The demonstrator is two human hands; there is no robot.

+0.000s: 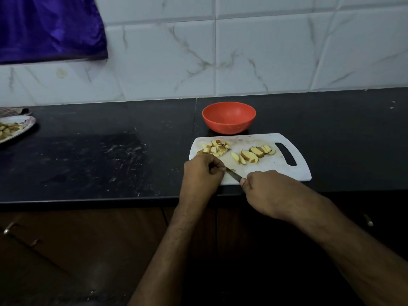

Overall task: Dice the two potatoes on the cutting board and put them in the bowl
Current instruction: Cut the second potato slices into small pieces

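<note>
Your right hand (263, 187) is curled round the handle of a small knife (233, 174), at the near edge of the white cutting board (293, 173); the handle itself is hidden inside your fist, and the dark blade runs out toward the left, low over the board. Your left hand (202, 174) sits at the board's near left corner with its fingers curled in tight where the blade's tip ends; whether they are pinching a potato piece there you cannot tell, since the fingers cover the spot. Along the board's far left part lies a heap of diced potato (216, 148), small pale cubes with bits of brown skin. Toward the middle and right, just short of the handle slot, a row of potato slices (254, 154) lies uncut into cubes, leaning on one another. The red bowl (229, 117) stands on the black counter (99, 155) just beyond the board's far edge, and no potato shows inside it. At the counter's left edge a plate (15, 129) carrying food scraps is partly out of view. Behind the counter rises a white marbled tile wall (265, 51), with a purple cloth (48, 27) hanging at its top left corner.
</note>
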